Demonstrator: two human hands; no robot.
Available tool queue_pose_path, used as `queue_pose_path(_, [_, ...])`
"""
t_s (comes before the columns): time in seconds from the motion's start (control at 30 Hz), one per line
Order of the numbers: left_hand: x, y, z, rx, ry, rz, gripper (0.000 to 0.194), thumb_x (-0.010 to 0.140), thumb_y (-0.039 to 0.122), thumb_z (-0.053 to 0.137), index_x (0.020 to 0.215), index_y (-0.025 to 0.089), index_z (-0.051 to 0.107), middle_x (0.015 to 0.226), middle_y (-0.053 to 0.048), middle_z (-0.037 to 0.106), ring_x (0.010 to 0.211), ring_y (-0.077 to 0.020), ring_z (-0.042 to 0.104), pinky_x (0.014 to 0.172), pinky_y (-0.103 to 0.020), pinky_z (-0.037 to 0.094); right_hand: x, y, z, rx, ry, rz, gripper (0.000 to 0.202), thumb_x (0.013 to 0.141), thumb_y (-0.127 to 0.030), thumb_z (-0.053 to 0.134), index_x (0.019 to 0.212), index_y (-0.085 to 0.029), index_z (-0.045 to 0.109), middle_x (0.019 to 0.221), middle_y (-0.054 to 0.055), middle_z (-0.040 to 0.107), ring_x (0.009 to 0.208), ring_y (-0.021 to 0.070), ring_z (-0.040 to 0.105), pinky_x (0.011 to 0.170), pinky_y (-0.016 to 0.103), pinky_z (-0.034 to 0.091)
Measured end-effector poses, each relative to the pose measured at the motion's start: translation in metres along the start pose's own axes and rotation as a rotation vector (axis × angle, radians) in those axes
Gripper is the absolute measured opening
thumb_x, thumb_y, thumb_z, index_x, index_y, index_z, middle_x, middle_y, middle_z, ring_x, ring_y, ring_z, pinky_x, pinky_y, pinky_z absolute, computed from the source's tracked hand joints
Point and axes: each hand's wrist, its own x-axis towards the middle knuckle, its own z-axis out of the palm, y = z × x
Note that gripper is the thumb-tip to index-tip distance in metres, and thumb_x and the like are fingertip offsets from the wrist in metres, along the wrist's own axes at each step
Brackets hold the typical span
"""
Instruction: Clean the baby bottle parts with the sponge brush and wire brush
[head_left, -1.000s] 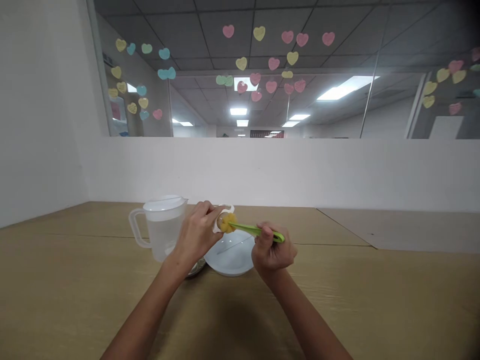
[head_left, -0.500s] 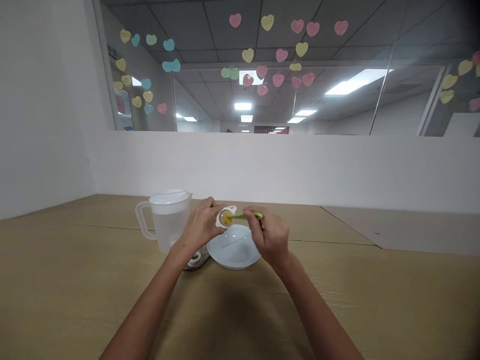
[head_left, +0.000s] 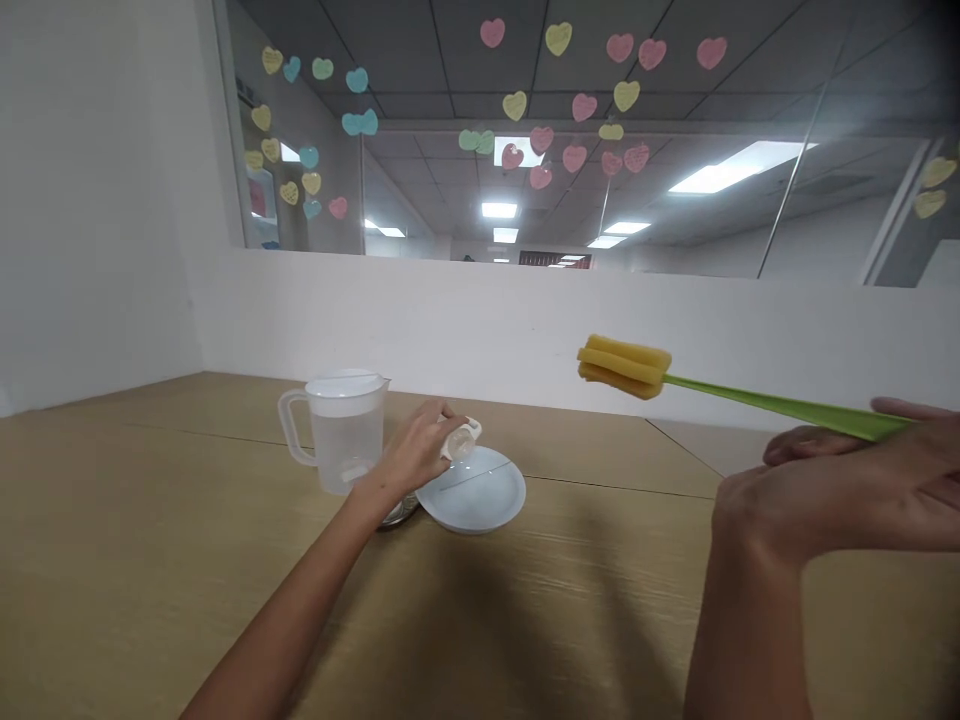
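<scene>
My left hand [head_left: 420, 446] is closed around a small clear bottle with a white rim and handle [head_left: 460, 441], tilted with its mouth toward me over the back left of a white bowl [head_left: 476, 495]. At the right, my right hand [head_left: 862, 480] grips the green handle of a sponge brush [head_left: 787, 405]. The brush's yellow sponge head [head_left: 624, 366] points left, raised in the air and out of the bottle. Some of the right fingers are hidden behind the handle and palm.
A clear lidded pitcher [head_left: 346, 430] with some liquid stands left of my left hand. A round metallic dish [head_left: 401, 512] is partly hidden under my left wrist, beside the bowl. Behind the brown table [head_left: 187, 560] rise a white wall and a window with heart-shaped notes.
My right hand has pulled the brush out of the bottle and moved far right and closer to the camera. My left hand still holds the bottle; the view has shifted slightly.
</scene>
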Motion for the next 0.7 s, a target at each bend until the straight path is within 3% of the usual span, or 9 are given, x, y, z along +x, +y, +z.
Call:
queue_pose_path(0.03, [0.0, 0.002, 0.006, 0.014, -0.008, 0.033, 0.052, 0.066, -0.001, 0.05, 0.112, 0.023, 0.055, 0.102, -0.006, 0.05, 0.094, -0.0199, 0.05, 0.073, -0.029, 0.044, -0.003, 0.004, 0.003, -0.01, 0.096, -0.025, 0.03, 0.09, -0.032, 0.035, 0.061, -0.023, 0.039, 0.057, -0.002, 0.038, 0.034, 0.0057, 0.032, 0.024, 0.024, 0.017])
queue_pose_path(0.1, [0.0, 0.004, 0.017, 0.066, -0.025, 0.105, 0.051, 0.07, -0.004, 0.046, 0.113, 0.022, 0.054, 0.102, -0.007, 0.05, 0.095, -0.0197, 0.05, 0.073, -0.029, 0.045, -0.011, 0.008, 0.012, -0.032, 0.166, -0.033, 0.028, 0.086, -0.034, 0.043, 0.06, -0.023, 0.043, 0.053, -0.003, 0.041, 0.031, 0.0071, 0.033, 0.023, 0.025, 0.016])
queue_pose_path(0.3, [-0.001, 0.006, 0.035, 0.245, 0.029, 0.336, 0.029, 0.086, 0.007, 0.043, 0.111, 0.018, 0.052, 0.108, -0.009, 0.053, 0.106, -0.0225, 0.048, 0.085, -0.036, 0.044, -0.032, 0.001, 0.023, -0.12, 0.025, -0.067, 0.032, 0.084, -0.04, 0.047, 0.061, -0.019, 0.049, 0.05, -0.005, 0.047, 0.03, 0.0071, 0.037, 0.026, 0.025, 0.022])
queue_pose_path(0.5, [0.0, 0.012, 0.029, 0.369, 0.228, 0.462, 0.028, 0.088, 0.004, 0.038, 0.109, 0.014, 0.053, 0.105, -0.008, 0.058, 0.107, -0.0206, 0.051, 0.093, -0.038, 0.043, -0.032, -0.002, 0.02, -0.167, -0.017, -0.092, 0.031, 0.085, -0.04, 0.047, 0.062, -0.018, 0.05, 0.046, -0.005, 0.041, 0.031, 0.0084, 0.039, 0.029, 0.025, 0.024])
queue_pose_path(0.63, [0.001, 0.018, 0.019, 0.4, 0.412, 0.538, 0.029, 0.087, 0.003, 0.04, 0.111, 0.012, 0.052, 0.101, -0.007, 0.061, 0.106, -0.0186, 0.054, 0.096, -0.038, 0.043, -0.03, 0.0, 0.02, -0.155, -0.01, -0.089, 0.032, 0.084, -0.04, 0.048, 0.061, -0.018, 0.049, 0.048, -0.005, 0.045, 0.03, 0.0078, 0.038, 0.028, 0.025, 0.023])
queue_pose_path(0.7, [0.002, 0.018, 0.016, 0.389, 0.45, 0.542, 0.029, 0.087, 0.003, 0.041, 0.112, 0.014, 0.051, 0.1, -0.006, 0.062, 0.105, -0.0172, 0.054, 0.097, -0.038, 0.043, -0.029, 0.001, 0.02, -0.149, 0.004, -0.105, 0.033, 0.084, -0.04, 0.048, 0.061, -0.017, 0.05, 0.048, -0.004, 0.046, 0.03, 0.0072, 0.038, 0.028, 0.025, 0.022])
